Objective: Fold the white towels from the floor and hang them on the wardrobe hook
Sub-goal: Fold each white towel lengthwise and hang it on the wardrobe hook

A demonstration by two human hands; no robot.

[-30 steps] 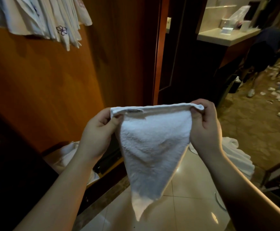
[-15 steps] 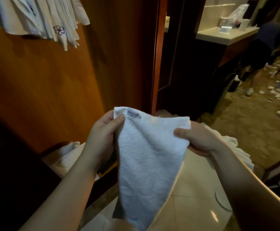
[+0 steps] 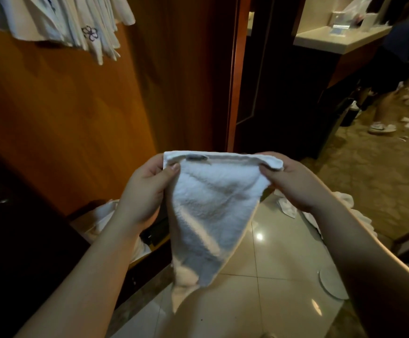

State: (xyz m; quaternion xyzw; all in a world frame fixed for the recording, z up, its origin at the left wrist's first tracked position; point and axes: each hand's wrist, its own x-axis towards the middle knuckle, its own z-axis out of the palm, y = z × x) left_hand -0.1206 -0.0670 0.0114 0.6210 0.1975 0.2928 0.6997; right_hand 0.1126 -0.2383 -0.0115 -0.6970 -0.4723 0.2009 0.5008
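Closest to me, both bare forearms reached forward and up, meeting at a small white towel held out at about chest height over the glossy tiled floor. The left hand pinched one top corner between thumb and curled fingers; the right hand pinched the other the same way, its fingertips partly buried in the bunched hem. The top edge ran level from hand to hand, and the cloth hung from it narrowing to a point below, so its long axis dropped straight down from the grip, nearer the left side at the tip. I judged the next fold would bring one corner across to the other; neither hand looked nearer to the work.

Beyond the right wrist, more white towels lay heaped on the floor, mostly hidden by the arm. Another pale bundle sat low behind the left wrist, too dark to make out.

Farther up on the left, folded white cloths hung against the wooden wardrobe panel; the hook itself was cut off above the view.
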